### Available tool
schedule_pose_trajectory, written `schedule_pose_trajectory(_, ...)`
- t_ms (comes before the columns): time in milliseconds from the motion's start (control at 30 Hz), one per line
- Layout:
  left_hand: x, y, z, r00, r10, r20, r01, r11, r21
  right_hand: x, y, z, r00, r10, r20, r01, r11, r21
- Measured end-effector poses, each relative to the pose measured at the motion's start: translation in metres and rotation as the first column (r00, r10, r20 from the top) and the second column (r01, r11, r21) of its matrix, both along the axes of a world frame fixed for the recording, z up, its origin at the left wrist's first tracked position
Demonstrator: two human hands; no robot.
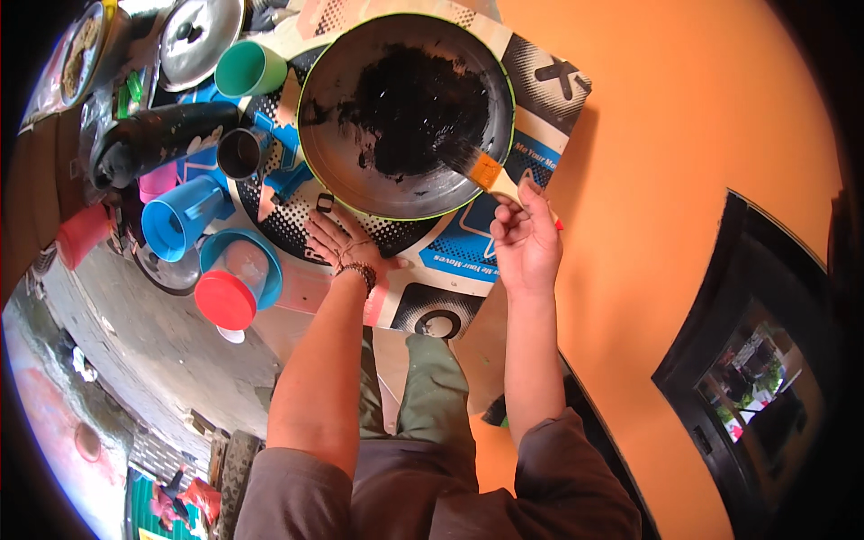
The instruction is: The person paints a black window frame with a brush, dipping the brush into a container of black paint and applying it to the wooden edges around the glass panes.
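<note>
A wide dark round pan (326, 166) with a thin yellow-green rim rests on a printed board, its inside smeared with a black paste or paint (396, 108). My right hand (526, 241) is closed on a paintbrush (484, 169) by its handle, at the pan's near right rim. The dark bristles touch the black smear. Beside the pan's near left edge my left hand (340, 241) lies flat on the board, fingers apart, holding nothing. A small black squarish piece (325, 202) is at its fingertips.
Left of the pan crowd a green cup (250, 70), a dark mug (241, 153), a blue cup (175, 225), a red-lidded container (225, 300) and a black bottle-like thing (162, 139). A metal lid (200, 40) lies behind. An orange wall (648, 135) rises on the right.
</note>
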State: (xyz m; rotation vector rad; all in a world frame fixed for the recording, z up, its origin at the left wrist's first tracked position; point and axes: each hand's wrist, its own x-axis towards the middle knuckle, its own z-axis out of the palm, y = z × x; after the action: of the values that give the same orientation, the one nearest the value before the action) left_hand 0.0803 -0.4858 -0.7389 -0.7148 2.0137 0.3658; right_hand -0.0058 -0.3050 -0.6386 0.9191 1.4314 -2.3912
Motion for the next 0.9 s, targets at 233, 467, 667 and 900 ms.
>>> schedule_pose_trajectory(233, 0.004, -0.005, -0.009, 0.997, -0.017, -0.08, 0.015, 1.0, -0.022, 0.02, -0.005, 0.056, 0.975, -0.191, 0.114, 0.22, 0.905, -0.365)
schedule_pose_trajectory(467, 0.026, 0.019, 0.003, 0.686, -0.718, -0.114, 0.692, 0.693, -0.2, 0.103, 0.052, 0.111, 0.929, -0.358, -0.091, 0.221, 0.735, -0.641)
schedule_pose_trajectory(667, 0.103, 0.003, 0.02, 0.663, -0.131, -0.737, 0.323, 0.938, 0.124, 0.199, 0.092, 0.199, 0.914, -0.362, -0.186, 0.188, 0.781, -0.596)
schedule_pose_trajectory(900, 0.167, 0.096, 0.098, 0.648, -0.275, -0.71, 0.534, 0.829, 0.166, 0.38, 0.212, 0.304, 0.749, -0.549, -0.371, 0.311, 0.786, -0.535)
